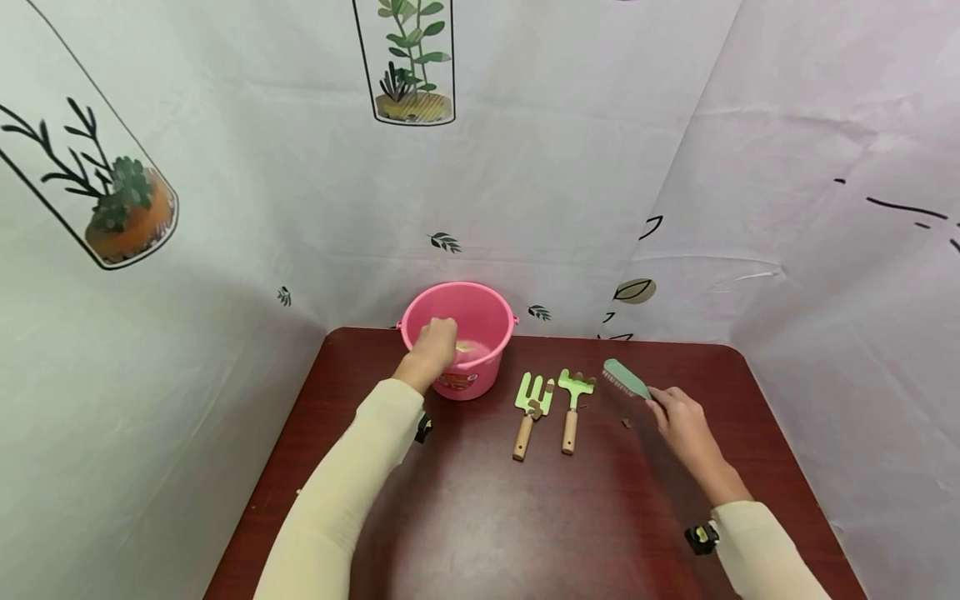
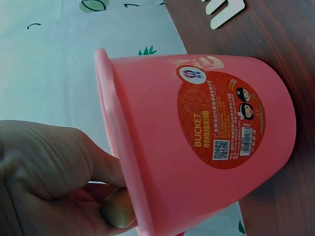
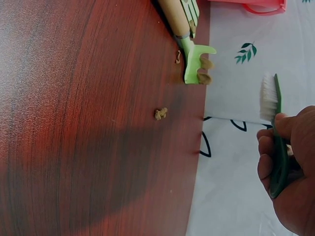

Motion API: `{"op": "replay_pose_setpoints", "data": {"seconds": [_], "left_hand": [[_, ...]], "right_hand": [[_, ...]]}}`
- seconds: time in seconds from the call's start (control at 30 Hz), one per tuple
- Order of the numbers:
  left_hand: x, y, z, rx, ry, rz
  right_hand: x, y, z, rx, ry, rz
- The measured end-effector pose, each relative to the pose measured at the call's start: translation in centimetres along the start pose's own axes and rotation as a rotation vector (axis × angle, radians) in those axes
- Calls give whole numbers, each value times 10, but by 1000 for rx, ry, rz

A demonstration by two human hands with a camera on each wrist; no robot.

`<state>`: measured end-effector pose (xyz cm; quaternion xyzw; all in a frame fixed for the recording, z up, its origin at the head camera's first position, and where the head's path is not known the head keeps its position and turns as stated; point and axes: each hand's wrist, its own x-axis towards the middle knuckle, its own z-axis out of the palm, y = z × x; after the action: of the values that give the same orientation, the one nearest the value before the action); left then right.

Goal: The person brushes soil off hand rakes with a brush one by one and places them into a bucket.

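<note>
A pink bucket (image 1: 486, 379) with a red label stands at the back of the table. My left hand (image 1: 437, 346) is at its near rim, gripping a wooden handle (image 2: 118, 209) whose lower part is hidden inside the bucket. Off to the right, my right hand (image 1: 684, 421) holds a green brush (image 1: 628, 379) by its handle, raised over the table with its pale bristles facing left. Between the hands lie a green garden fork (image 1: 522, 437) and a small green rake (image 1: 570, 432), both wooden-handled, with brown clumps on their prongs.
The dark red wooden table (image 1: 480, 533) meets a printed white cloth (image 1: 555, 208) at the back and sides. A brown crumb (image 3: 161, 113) lies on the table right of the rake, and a smaller one (image 3: 178, 57) beside the rake.
</note>
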<state>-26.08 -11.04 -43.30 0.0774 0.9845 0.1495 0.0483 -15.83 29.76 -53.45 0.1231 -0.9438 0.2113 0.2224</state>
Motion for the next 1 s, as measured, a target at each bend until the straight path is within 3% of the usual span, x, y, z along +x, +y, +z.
{"op": "replay_pose_setpoints", "data": {"seconds": [0.4, 1.0], "left_hand": [[2, -1, 6, 15, -32, -8], [15, -8, 10, -32, -160, -62]], "right_hand": [[-1, 2, -1, -8, -3, -6], [-5, 5, -1, 2, -42, 43]]}}
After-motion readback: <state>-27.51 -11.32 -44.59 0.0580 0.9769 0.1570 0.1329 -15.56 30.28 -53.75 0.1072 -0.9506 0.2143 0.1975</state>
